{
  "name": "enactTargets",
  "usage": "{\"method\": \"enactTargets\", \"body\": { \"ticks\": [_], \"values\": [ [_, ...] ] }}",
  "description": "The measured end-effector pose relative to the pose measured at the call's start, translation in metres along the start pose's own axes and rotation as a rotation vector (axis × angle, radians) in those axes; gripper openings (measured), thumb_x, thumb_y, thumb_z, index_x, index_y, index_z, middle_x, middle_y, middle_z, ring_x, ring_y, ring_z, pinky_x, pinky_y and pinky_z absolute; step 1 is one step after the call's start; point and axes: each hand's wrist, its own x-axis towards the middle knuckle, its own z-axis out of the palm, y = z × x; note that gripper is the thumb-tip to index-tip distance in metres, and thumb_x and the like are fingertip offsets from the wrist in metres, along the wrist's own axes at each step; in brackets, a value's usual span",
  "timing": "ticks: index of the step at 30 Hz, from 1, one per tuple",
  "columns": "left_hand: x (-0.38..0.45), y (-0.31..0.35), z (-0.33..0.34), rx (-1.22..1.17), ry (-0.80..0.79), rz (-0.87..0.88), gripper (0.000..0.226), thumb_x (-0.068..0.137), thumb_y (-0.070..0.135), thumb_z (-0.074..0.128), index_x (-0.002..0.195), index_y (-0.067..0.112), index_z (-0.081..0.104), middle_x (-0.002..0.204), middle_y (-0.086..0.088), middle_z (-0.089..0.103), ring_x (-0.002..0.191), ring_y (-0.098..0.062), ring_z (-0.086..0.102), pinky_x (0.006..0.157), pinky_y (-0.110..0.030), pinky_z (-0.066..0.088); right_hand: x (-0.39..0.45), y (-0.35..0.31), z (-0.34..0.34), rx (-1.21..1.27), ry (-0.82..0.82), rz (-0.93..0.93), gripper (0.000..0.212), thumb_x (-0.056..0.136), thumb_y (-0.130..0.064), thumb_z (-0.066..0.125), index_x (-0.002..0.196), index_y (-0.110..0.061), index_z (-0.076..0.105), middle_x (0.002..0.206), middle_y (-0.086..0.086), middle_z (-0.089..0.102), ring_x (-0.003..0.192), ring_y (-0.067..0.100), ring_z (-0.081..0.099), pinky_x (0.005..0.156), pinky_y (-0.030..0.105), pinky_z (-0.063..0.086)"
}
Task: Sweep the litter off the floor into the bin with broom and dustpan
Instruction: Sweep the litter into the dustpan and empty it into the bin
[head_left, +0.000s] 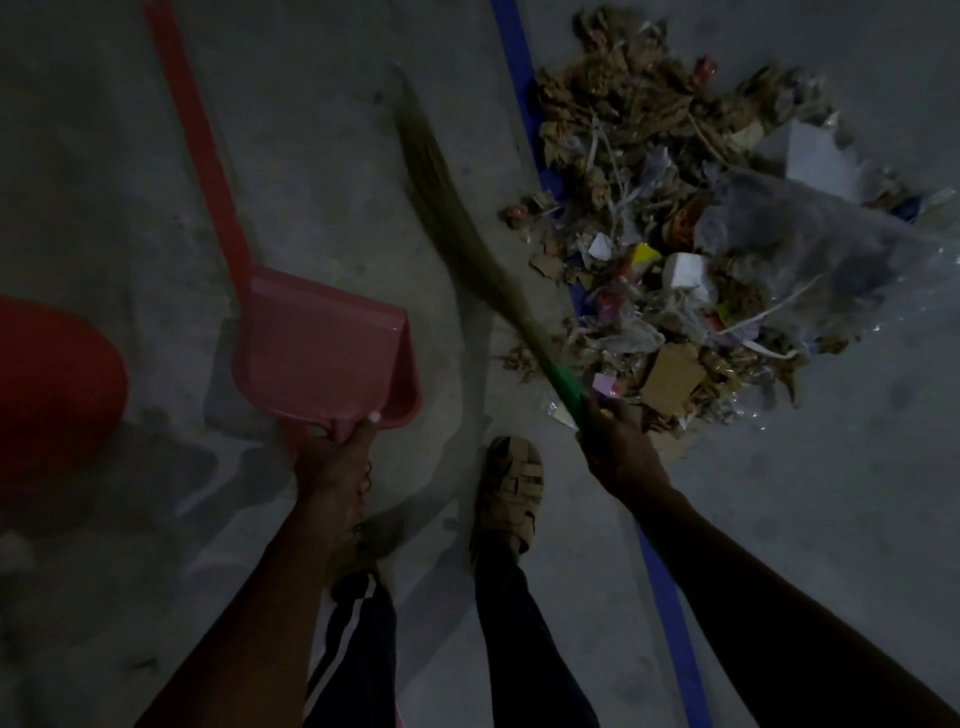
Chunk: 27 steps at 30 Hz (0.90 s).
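**Both hands full, litter heaped by the blue line**

Left hand (332, 457) gripped the short handle of the pink dustpan (322, 348), thumb on its back rim; the right hand (618, 447) was wrapped round the broom (467, 234) at its green collar. The dustpan was smooth moulded plastic, a shallow scoop with a raised lip, mouth turned away from the person, and whether it touched the floor (311, 130) I could not tell. The broom's long soft grass bristles, olive and blurred, swept out from the hand and tapered to a point just left of the litter (675, 234).

That floor was dull grey concrete, mottled and scuffed, in dim light. A red stripe (197, 130) ran up from behind the dustpan, and a blue stripe (519, 78) passed under the litter's left edge. The heap was ragged: dry brown leaves, cardboard scraps, white blocks, crinkled clear plastic, bright bits of paper. A red rounded bin (57, 389) sat at the far left, well apart from the heap. A strapped tan sandal (511, 488) stood between the arms.
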Motion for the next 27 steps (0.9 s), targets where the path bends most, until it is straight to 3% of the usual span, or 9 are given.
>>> {"method": "enactTargets", "body": {
  "ticks": [6, 11, 15, 20, 22, 26, 27],
  "values": [
    [-0.02, -0.024, -0.008, -0.105, -0.001, -0.015, 0.041, 0.088, 0.042, 0.076, 0.081, 0.017, 0.045, 0.05, -0.003, 0.039, 0.03, -0.012, 0.031, 0.041, -0.018, 0.027, 0.002, 0.012, -0.003, -0.203, 0.033, 0.167, 0.064, 0.095, -0.012, 0.056, 0.153, -0.01, 0.028, 0.159, 0.015, 0.021, 0.076, 0.036, 0.061, 0.049, 0.036, 0.047],
    [-0.028, -0.056, -0.036, -0.11, -0.005, -0.09, 0.049, 0.086, 0.053, 0.074, 0.075, 0.013, 0.048, 0.04, 0.002, 0.041, 0.029, -0.013, 0.035, 0.037, -0.017, 0.029, -0.017, -0.013, 0.001, -0.193, 0.06, -0.085, 0.074, 0.09, -0.005, 0.063, 0.153, -0.013, 0.024, 0.154, 0.022, 0.03, 0.056, 0.029, 0.051, 0.043, 0.028, 0.033],
    [-0.038, -0.09, -0.069, -0.152, 0.031, -0.152, 0.053, 0.083, 0.055, 0.076, 0.065, 0.013, 0.048, 0.042, 0.0, 0.045, 0.032, -0.015, 0.038, 0.044, -0.02, 0.032, -0.035, -0.05, 0.036, -0.149, -0.01, -0.243, 0.072, 0.091, -0.006, 0.061, 0.153, -0.012, 0.025, 0.154, 0.018, 0.032, 0.06, 0.033, 0.06, 0.04, 0.036, 0.046],
    [-0.054, -0.134, -0.123, -0.196, 0.059, -0.163, 0.048, 0.082, 0.053, 0.079, 0.063, 0.016, 0.054, 0.045, -0.002, 0.049, 0.035, -0.017, 0.042, 0.044, -0.022, 0.035, -0.058, -0.097, 0.099, -0.158, -0.119, -0.41, 0.077, 0.085, -0.009, 0.059, 0.155, -0.018, 0.028, 0.157, 0.014, 0.031, 0.076, 0.038, 0.065, 0.057, 0.043, 0.054],
    [-0.062, -0.157, -0.147, -0.219, 0.069, -0.166, 0.051, 0.081, 0.052, 0.08, 0.061, 0.012, 0.055, 0.046, -0.003, 0.05, 0.033, -0.014, 0.042, 0.042, -0.02, 0.034, -0.069, -0.12, 0.122, -0.156, -0.208, -0.447, 0.071, 0.09, -0.013, 0.055, 0.155, -0.021, 0.028, 0.159, 0.01, 0.027, 0.088, 0.038, 0.066, 0.067, 0.046, 0.055],
    [-0.077, -0.202, -0.185, -0.233, 0.063, -0.212, 0.058, 0.08, 0.055, 0.079, 0.057, 0.012, 0.048, 0.043, -0.003, 0.044, 0.031, -0.014, 0.037, 0.04, -0.019, 0.031, -0.097, -0.148, 0.153, -0.127, -0.313, -0.329, 0.053, 0.098, -0.013, 0.054, 0.15, -0.02, 0.042, 0.155, 0.005, 0.037, 0.12, 0.03, 0.058, 0.091, 0.025, 0.045],
    [-0.08, -0.212, -0.193, -0.238, 0.066, -0.219, 0.059, 0.079, 0.056, 0.079, 0.058, 0.012, 0.046, 0.043, -0.003, 0.043, 0.031, -0.014, 0.037, 0.04, -0.019, 0.03, -0.102, -0.145, 0.159, -0.116, -0.291, -0.285, 0.052, 0.097, -0.012, 0.056, 0.148, -0.018, 0.046, 0.155, 0.006, 0.038, 0.123, 0.031, 0.056, 0.094, 0.027, 0.044]
  ]
}}
